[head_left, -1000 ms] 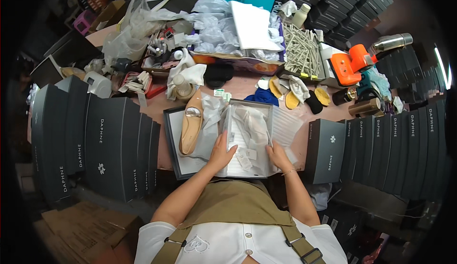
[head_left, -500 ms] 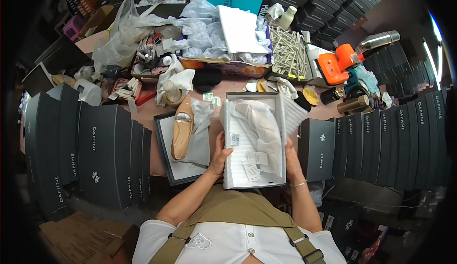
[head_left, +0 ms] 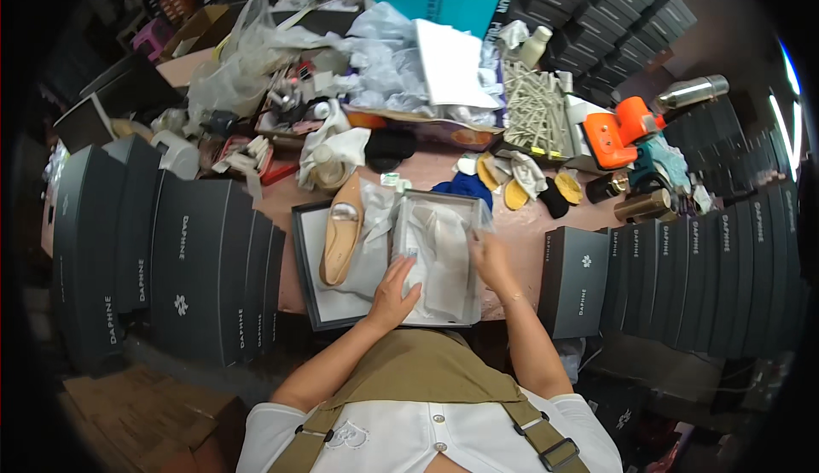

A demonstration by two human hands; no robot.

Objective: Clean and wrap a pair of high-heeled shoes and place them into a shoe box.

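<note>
A grey shoebox [head_left: 483,208] lined with white tissue paper [head_left: 445,255] rests low at the table's front edge. It overlaps the right part of a wider open box piece [head_left: 300,255], where a beige flat shoe [head_left: 339,247] lies beside crumpled tissue. My left hand [head_left: 394,295] reaches over the shoebox's left wall with its fingers stretched out on the paper. At the right rim, my right hand [head_left: 492,261] has its fingers curled; they are slightly blurred, and what they grip is hidden.
Dark shoeboxes stand in rows on the left [head_left: 192,277] and right [head_left: 576,281]. Behind are a tissue-filled carton [head_left: 426,127], a tray of thin sticks [head_left: 536,110], an orange tool [head_left: 610,136], a blue cloth [head_left: 465,187] and yellow pads [head_left: 516,194].
The shoebox has come down from my hands onto the table and the open box piece. My left hand has moved from its side to over the paper; the right has shifted along its right rim.
</note>
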